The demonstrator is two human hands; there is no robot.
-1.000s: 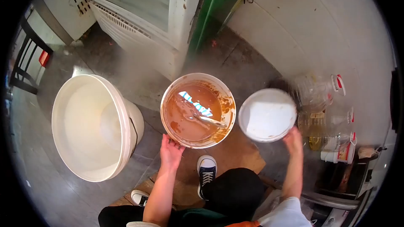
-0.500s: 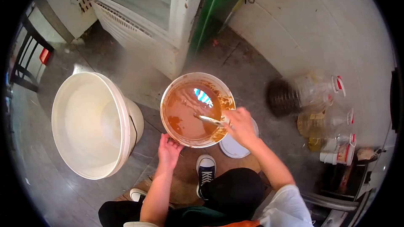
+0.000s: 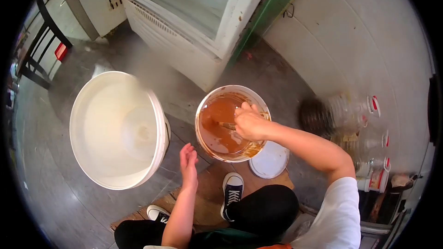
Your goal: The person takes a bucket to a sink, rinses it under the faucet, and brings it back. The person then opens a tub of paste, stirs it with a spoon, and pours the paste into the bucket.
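A white bucket (image 3: 199,133) of thick brown liquid (image 3: 220,115) stands on the floor in front of me, its inner wall smeared brown. My right hand (image 3: 251,122) is over it, fingers wrapped round a metal utensil (image 3: 227,125). The utensil's lower end is sunk in the liquid, so its shape is hidden. To the left of this bucket, my left hand (image 3: 188,163) is held up with its fingers stretched out, holding nothing and apart from the rim. A round white lid (image 3: 269,160) lies at the bucket's lower right.
A larger white tub (image 3: 157,157) stands at the left. Several clear plastic jugs (image 3: 364,106) line the right wall. Ahead is a white glass-door cabinet (image 3: 184,53); a dark chair (image 3: 39,50) is far left. My shoes (image 3: 233,191) are close below the bucket.
My left hand has come off the bucket's rim and moved away from it. My right hand has moved inward over the liquid with the utensil. The whole view has shifted slightly.
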